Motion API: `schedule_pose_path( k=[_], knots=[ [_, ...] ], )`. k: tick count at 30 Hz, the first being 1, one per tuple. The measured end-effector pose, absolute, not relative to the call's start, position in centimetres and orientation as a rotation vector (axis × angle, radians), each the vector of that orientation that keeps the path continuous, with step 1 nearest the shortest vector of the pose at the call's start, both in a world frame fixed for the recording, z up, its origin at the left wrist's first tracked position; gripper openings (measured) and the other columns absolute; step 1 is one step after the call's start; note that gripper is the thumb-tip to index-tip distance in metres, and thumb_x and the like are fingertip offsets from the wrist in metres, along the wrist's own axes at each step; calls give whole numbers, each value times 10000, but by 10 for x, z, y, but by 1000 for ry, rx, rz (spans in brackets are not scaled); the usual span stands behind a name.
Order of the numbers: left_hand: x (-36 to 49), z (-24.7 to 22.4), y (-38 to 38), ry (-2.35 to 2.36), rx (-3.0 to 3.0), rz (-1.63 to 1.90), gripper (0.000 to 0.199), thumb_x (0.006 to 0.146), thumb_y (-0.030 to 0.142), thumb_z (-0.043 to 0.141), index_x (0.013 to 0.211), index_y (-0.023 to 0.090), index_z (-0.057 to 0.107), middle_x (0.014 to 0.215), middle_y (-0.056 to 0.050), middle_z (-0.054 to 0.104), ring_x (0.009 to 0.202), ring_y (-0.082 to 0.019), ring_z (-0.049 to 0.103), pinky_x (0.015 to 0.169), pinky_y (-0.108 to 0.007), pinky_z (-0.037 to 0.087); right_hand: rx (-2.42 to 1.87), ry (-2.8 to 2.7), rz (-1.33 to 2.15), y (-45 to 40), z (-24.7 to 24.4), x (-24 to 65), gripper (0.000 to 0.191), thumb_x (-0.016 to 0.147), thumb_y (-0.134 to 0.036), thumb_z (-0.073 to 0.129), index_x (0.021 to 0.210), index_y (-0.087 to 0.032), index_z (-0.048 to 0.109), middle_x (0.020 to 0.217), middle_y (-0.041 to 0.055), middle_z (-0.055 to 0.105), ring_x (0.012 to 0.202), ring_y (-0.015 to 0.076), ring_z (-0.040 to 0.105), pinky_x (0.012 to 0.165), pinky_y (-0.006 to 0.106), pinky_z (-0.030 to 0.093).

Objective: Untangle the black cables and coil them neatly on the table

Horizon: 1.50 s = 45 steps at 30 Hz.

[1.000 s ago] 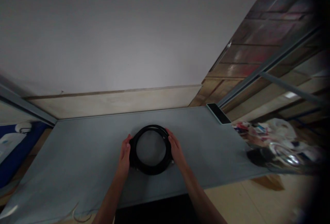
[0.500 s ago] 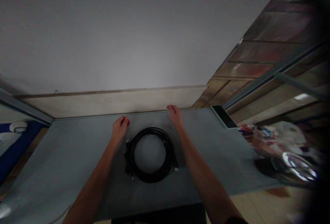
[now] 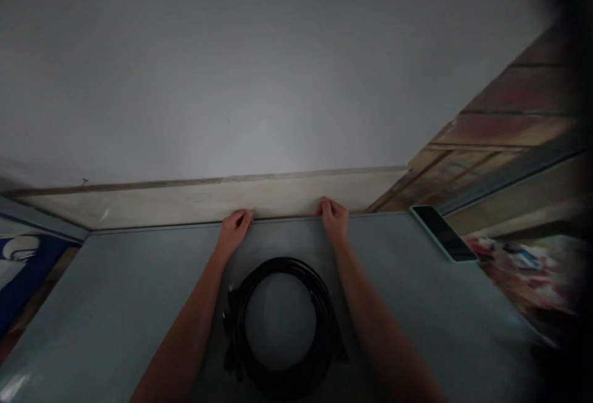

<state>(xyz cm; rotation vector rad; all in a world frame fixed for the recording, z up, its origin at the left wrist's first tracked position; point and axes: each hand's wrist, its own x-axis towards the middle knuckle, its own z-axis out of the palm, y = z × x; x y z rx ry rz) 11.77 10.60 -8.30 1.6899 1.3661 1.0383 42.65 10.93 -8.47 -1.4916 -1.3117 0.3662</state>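
Observation:
A coil of black cable (image 3: 324, 329) lies on the grey table (image 3: 134, 292), its connectors sticking out at the left and right sides. Beyond the coil, by the table's back edge, my left hand (image 3: 237, 227) is closed, fingertips pressed together. Level with it on the right, my right hand (image 3: 332, 214) is in a pinch near the foot of the wall. Whatever either pinch holds, if anything, is too small to make out. Neither hand touches the coil.
A phone (image 3: 443, 234) lies at the table's back right corner. Behind the table rises a pale wall (image 3: 259, 94). Plastic bags and clutter (image 3: 532, 267) sit past the right edge. A blue item with a white round object (image 3: 21, 247) is at the far left.
The view has shifted, so the coil and phone appear lower and the phone farther right. My left hand has moved nearer the back edge, and the fingers of my right hand now point up in a pinch.

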Motion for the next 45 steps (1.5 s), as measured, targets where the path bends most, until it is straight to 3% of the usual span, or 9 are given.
schedule_pose_path(
  k=[8,24,34,45],
  knots=[
    [119,-80,108,1386,1629,1040,494,954,567,398,743,194,643,627,-15,603,600,-159,579,618,-285,456,-1474,-1254,409,109,-81,424,553,956,-523,454,526,-194,565,492,14,539,487,150,493,534,280,378],
    [123,-74,105,1433,1963,895,386,966,446,435,791,193,668,721,-37,671,693,-186,604,676,-298,427,-1479,-1248,387,113,-84,423,615,958,-591,431,507,-196,566,472,17,534,465,133,472,530,282,385],
    [112,-76,105,1341,1833,977,380,968,433,438,784,190,666,672,-7,633,665,-163,599,669,-283,441,-1474,-1236,322,116,-86,422,606,953,-602,428,515,-204,559,468,22,542,454,141,497,519,287,399],
    [123,-75,109,1416,1939,988,406,941,460,481,716,179,669,614,-11,599,612,-158,535,613,-283,374,-1461,-1286,336,118,-88,427,624,953,-611,419,502,-201,554,452,12,522,442,140,487,509,285,399]
  ],
)
